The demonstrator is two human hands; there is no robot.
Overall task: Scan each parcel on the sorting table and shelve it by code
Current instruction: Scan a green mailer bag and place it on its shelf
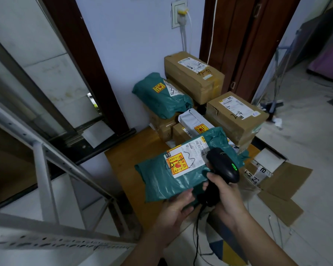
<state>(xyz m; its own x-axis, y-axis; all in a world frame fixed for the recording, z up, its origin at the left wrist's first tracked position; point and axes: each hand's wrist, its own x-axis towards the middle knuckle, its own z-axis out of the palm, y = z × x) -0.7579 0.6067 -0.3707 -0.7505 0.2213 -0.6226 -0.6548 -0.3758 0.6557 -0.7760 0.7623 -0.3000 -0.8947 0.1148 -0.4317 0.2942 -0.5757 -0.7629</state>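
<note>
Shelving: a white metal shelf frame [44, 169] fills the near left; no parcel is visible on the part in view.
Desk: a wooden desk [127, 156] stands in the middle, against the far wall.
Waiting parcels: at the far end of the desk sit a long cardboard box [192, 75], a second cardboard box [236, 114] to its right, a green bag parcel [160, 96] to the left, and a white bag parcel [192, 120] between them, piled on smaller boxes.
Parcel in hand: a green mailer [171, 175] with a white label and a yellow-and-red sticker, held above the near end of the desk.
Left hand: the left hand [173, 212] grips the mailer's near edge from below, thumb on top.
Right hand: the right hand [225, 196] is wrapped around the handle of a black scanner [223, 166], green light on, head over the label.
Progress: scanning seems underway on this parcel; shelving it and handling the whole pile remain.
</note>
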